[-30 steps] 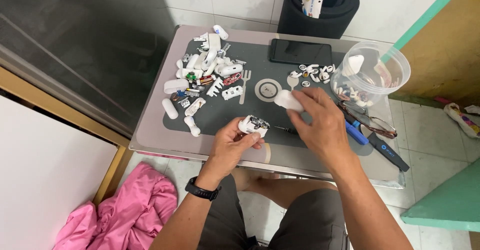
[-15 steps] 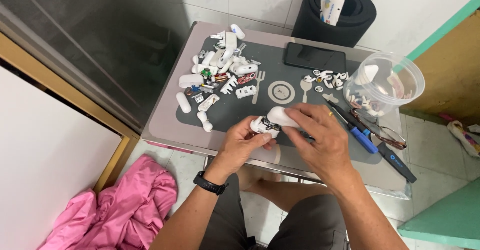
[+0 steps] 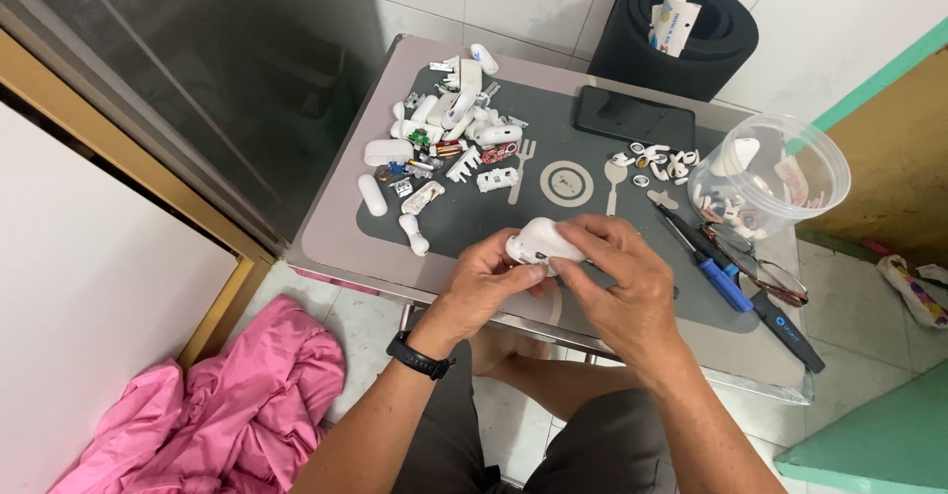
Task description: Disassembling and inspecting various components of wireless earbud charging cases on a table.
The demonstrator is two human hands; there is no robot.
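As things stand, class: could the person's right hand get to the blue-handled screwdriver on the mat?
Probably yes. The right hand shares a white earbud case with the left hand, but the blue-handled screwdriver lies just beside it, nothing between.

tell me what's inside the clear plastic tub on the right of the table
The clear plastic tub holds a larger white plastic piece and many small white and pinkish parts. Its wall blurs them, so their exact kind cannot be told.

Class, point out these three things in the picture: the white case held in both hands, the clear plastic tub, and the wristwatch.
white case (image 3: pixel 545 239), head view, on its rounded top.
clear plastic tub (image 3: pixel 825 163), head view, on its right rim.
wristwatch (image 3: pixel 419 357), head view, on its black band.
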